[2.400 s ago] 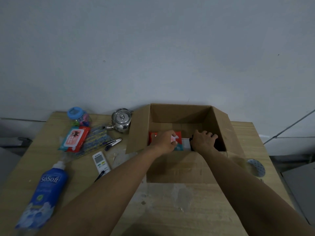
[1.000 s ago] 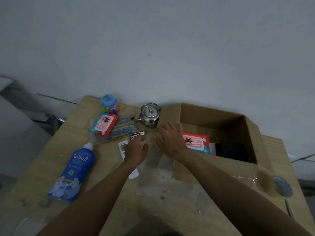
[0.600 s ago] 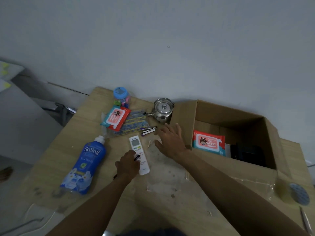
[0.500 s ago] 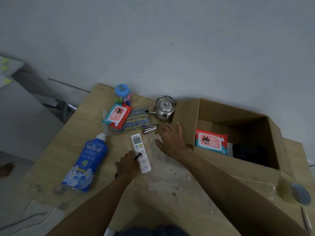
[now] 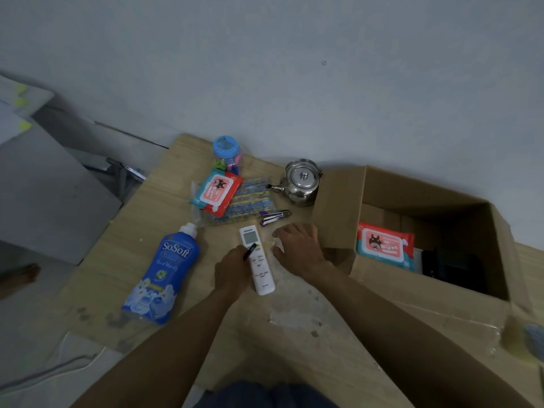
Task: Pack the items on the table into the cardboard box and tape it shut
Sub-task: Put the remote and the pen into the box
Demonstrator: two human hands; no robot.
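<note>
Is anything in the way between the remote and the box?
Yes. The right hand lies between the remote and the box, and the box's raised flap stands there too. The left hand grips a pen.

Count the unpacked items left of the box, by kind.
Red wipes pack: 1
Blue SoSoft bottle: 1
White remote control: 1
Steel kettle: 1
Blue-lidded clear jar: 1
Blue patterned packet: 1
Purple stapler: 1
Black pen: 1
Total: 8

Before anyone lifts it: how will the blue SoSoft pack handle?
The blue pack lies flat on the table, bulging, so probably full and heavy for its size. Its bottom edge looks crinkled, so likely a soft pouch that sags if held by the white cap. Glossy skin may be slippery.
</note>
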